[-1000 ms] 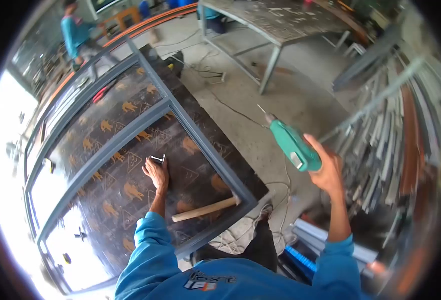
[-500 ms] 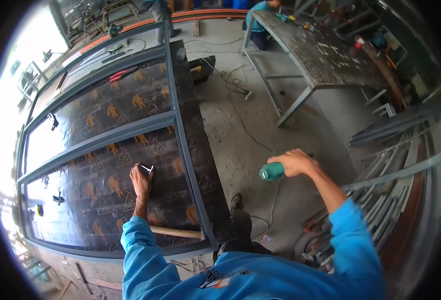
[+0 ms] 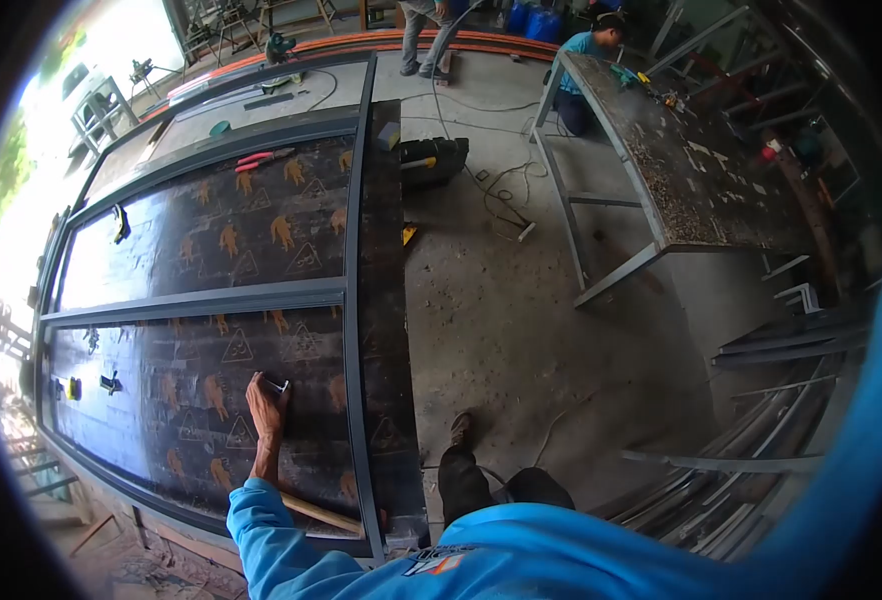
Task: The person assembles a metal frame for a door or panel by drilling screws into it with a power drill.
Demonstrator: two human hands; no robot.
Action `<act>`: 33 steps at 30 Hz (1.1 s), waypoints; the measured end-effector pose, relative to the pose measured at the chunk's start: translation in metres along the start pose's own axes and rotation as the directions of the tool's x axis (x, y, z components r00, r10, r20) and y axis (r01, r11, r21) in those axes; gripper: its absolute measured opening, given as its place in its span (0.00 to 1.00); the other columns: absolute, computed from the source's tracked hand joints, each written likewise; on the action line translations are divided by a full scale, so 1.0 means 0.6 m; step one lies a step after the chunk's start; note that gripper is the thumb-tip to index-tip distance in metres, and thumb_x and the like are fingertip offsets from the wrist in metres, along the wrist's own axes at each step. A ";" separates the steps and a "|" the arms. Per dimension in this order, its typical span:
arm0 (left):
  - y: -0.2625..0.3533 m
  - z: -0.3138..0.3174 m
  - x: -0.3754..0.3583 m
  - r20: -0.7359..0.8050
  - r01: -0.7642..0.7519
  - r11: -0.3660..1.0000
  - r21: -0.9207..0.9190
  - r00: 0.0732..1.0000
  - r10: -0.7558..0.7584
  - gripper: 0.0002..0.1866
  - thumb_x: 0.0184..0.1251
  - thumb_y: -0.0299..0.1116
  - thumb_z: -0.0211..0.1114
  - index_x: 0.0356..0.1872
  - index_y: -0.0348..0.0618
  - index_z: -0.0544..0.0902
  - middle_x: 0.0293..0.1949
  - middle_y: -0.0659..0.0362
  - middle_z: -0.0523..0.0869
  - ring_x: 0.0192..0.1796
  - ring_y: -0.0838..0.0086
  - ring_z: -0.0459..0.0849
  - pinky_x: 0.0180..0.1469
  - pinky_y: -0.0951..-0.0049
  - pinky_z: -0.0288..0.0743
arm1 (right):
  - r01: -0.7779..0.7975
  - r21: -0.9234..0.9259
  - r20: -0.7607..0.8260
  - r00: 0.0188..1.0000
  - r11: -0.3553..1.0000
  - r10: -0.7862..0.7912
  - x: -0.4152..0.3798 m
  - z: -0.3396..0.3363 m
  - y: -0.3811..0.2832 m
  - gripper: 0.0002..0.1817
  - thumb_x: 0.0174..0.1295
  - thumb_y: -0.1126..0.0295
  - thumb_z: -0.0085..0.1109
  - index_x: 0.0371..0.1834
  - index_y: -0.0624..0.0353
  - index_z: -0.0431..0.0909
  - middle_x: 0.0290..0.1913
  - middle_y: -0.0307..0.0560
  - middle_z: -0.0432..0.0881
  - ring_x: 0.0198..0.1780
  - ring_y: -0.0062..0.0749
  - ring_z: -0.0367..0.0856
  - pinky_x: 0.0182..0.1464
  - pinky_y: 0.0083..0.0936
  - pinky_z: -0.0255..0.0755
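Observation:
My left hand [image 3: 267, 405] is closed on a small shiny metal piece [image 3: 280, 387], whose exact kind I cannot make out. The hand is above the dark printed board [image 3: 306, 420], inside the near opening of a grey metal frame [image 3: 355, 360]. A wooden handle [image 3: 321, 514] lies behind my left wrist, near the frame's front corner. At the right edge shows only the blue sleeve [image 3: 851, 460] of my right arm; my right hand and whatever it holds are out of view.
Pliers with red handles [image 3: 263, 158] and black clamps [image 3: 110, 382] lie on the board. A black toolbox [image 3: 435, 162] and cords are on the floor. A worn metal-legged table [image 3: 681, 170] stands right, with metal bars [image 3: 721, 490] nearer. Two other people [image 3: 583, 75] are at the back.
My right hand, which held a green power tool out over the floor, has swung out of view to the right. My view has shifted; my left hand still holds the metal piece.

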State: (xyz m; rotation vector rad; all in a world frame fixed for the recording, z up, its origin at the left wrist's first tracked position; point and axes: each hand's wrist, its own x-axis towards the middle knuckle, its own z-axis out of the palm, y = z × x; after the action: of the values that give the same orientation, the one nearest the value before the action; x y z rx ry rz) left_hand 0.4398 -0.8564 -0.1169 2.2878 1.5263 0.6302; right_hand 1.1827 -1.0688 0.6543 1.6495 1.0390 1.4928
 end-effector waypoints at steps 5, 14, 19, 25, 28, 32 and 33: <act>0.025 -0.006 -0.005 -0.009 0.070 0.995 0.066 0.998 -0.070 0.34 0.55 0.35 0.69 0.61 0.37 0.65 0.60 0.45 0.71 0.63 0.51 0.67 0.66 0.60 0.60 | -0.037 0.216 -0.076 0.996 0.976 0.055 -0.116 -0.037 0.024 0.26 0.49 0.68 0.65 0.53 0.58 0.73 0.46 0.52 0.80 0.40 0.49 0.78 0.46 0.49 0.70; 0.068 -0.020 0.001 -0.046 0.262 0.961 -0.088 0.963 -0.267 0.30 0.55 0.37 0.69 0.57 0.36 0.69 0.50 0.45 0.78 0.51 0.53 0.79 0.54 0.62 0.72 | 0.145 0.649 -0.383 0.910 0.747 0.157 -0.312 -0.207 -0.025 0.26 0.43 0.74 0.67 0.50 0.63 0.75 0.44 0.53 0.81 0.37 0.48 0.78 0.43 0.45 0.71; 0.119 -0.144 -0.067 -0.177 0.260 0.825 -0.501 0.903 -0.392 0.30 0.52 0.36 0.73 0.54 0.38 0.69 0.43 0.54 0.80 0.44 0.68 0.80 0.46 0.70 0.74 | -0.105 0.988 0.000 0.733 0.113 0.681 -0.434 -0.316 -0.119 0.25 0.39 0.81 0.66 0.47 0.67 0.77 0.45 0.53 0.81 0.37 0.41 0.77 0.45 0.42 0.71; 0.120 -0.393 -0.312 0.021 0.352 0.495 -0.794 0.830 -0.558 0.37 0.48 0.33 0.76 0.60 0.42 0.67 0.42 0.58 0.76 0.40 0.74 0.78 0.44 0.74 0.75 | -0.335 0.942 0.220 0.652 0.015 0.726 -0.571 -0.478 -0.337 0.21 0.58 0.67 0.63 0.50 0.73 0.76 0.41 0.55 0.82 0.38 0.33 0.83 0.45 0.24 0.78; 0.074 -0.481 -0.428 0.008 0.356 0.393 -0.848 0.751 -0.661 0.36 0.51 0.32 0.74 0.61 0.41 0.66 0.43 0.56 0.76 0.42 0.71 0.80 0.43 0.74 0.76 | -0.263 0.951 0.094 0.746 0.161 0.660 -0.568 -0.557 -0.397 0.19 0.59 0.73 0.62 0.51 0.73 0.76 0.40 0.55 0.82 0.41 0.33 0.82 0.47 0.23 0.77; -0.016 -0.553 -0.538 -0.015 0.201 0.190 -0.961 0.649 -0.761 0.31 0.58 0.25 0.67 0.62 0.40 0.64 0.42 0.55 0.77 0.44 0.66 0.83 0.43 0.75 0.79 | -0.153 0.899 0.274 0.928 -0.410 0.253 -0.574 -0.612 -0.479 0.21 0.53 0.80 0.58 0.53 0.72 0.74 0.46 0.56 0.79 0.48 0.38 0.78 0.50 0.25 0.72; -0.034 -0.564 -0.561 -0.019 0.113 0.118 -0.987 0.640 -0.768 0.30 0.60 0.24 0.65 0.63 0.39 0.64 0.42 0.55 0.78 0.45 0.66 0.83 0.43 0.75 0.80 | -0.269 0.744 0.371 0.927 -0.611 0.044 -0.579 -0.625 -0.500 0.24 0.50 0.79 0.57 0.53 0.73 0.73 0.50 0.56 0.78 0.51 0.40 0.77 0.50 0.26 0.71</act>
State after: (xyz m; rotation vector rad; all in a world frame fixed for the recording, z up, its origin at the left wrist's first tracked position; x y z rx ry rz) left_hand 0.1350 -1.1535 0.0997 0.5566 1.3097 1.5462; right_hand 0.7657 -1.2522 0.2754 3.2370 2.5813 -0.3849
